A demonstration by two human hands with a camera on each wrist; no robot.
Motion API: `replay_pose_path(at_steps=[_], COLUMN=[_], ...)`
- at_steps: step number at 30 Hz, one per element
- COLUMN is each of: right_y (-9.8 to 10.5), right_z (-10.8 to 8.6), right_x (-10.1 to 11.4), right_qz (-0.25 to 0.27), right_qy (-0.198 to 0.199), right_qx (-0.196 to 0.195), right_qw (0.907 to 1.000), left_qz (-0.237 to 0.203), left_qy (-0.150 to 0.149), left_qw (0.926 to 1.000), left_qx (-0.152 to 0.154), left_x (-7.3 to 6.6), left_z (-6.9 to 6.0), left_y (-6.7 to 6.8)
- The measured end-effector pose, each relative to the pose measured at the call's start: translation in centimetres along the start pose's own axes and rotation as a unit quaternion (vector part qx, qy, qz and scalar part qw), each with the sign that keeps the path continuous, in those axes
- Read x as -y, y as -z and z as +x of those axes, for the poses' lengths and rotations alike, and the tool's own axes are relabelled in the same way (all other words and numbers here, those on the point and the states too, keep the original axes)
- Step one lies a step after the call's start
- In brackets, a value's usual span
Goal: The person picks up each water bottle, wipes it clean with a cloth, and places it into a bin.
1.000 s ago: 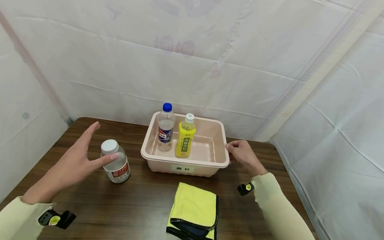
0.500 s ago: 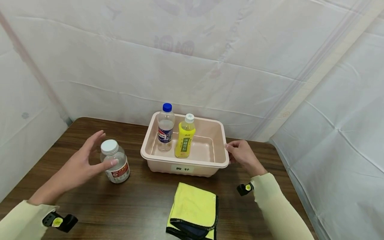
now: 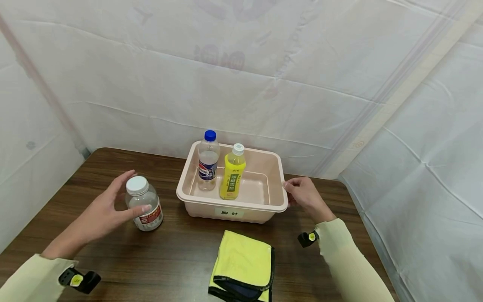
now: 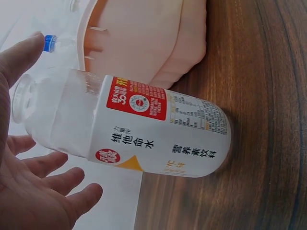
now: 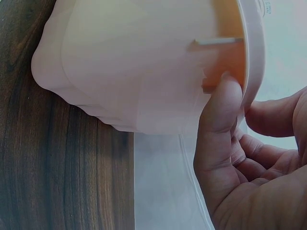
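Observation:
A clear wide bottle (image 3: 144, 205) with a white cap and a red-and-white label stands upright on the table, left of the bin. My left hand (image 3: 99, 216) is spread around its left side, thumb in front and fingers behind. In the left wrist view the fingers (image 4: 64, 179) are apart and seem not to grip the bottle (image 4: 158, 129). My right hand (image 3: 306, 197) pinches the right rim of a pale pink plastic bin (image 3: 264, 206). The right wrist view has the thumb and index finger (image 5: 220, 115) on either side of that rim.
Inside the bin stand a clear bottle with a blue cap (image 3: 208, 163) and a yellow drink bottle with a white cap (image 3: 232, 174). A folded yellow cloth (image 3: 245, 260) with black edging lies in front of the bin. White sheeting (image 3: 241, 84) hangs behind the wooden table (image 3: 162, 264).
My left hand has moved right and closer to the wide bottle, its fingers lowering behind it. My right hand has kept its hold on the bin rim.

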State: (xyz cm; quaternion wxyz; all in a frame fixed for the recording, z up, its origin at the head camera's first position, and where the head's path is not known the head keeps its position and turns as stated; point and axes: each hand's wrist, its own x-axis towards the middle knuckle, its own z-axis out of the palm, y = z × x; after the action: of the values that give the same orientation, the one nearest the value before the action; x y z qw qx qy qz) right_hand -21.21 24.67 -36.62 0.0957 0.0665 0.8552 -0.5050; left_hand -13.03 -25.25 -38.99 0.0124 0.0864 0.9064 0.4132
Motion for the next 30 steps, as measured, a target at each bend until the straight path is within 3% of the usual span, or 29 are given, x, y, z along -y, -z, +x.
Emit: replay_pose_path(at_steps=[9, 16, 30], right_y=[0.0, -0.1, -0.1], right_z=[-0.1, -0.1, -0.1], right_x=[0.1, -0.1, -0.1], right_qz=[-0.001, -0.001, 0.008], right_qy=[0.002, 0.006, 0.007], right_qx=[0.001, 0.001, 0.003], right_qw=[1.0, 1.0, 0.9999], left_qz=[-0.032, -0.021, -0.024], left_qy=[-0.007, -0.025, -0.021], left_qw=[0.9994, 0.9995, 0.9994], left_qx=[0.007, -0.005, -0.012], left_x=[0.4, 0.8, 1.4], left_z=[0.0, 0.1, 0.4], left_y=[-0.5, -1.0, -1.3])
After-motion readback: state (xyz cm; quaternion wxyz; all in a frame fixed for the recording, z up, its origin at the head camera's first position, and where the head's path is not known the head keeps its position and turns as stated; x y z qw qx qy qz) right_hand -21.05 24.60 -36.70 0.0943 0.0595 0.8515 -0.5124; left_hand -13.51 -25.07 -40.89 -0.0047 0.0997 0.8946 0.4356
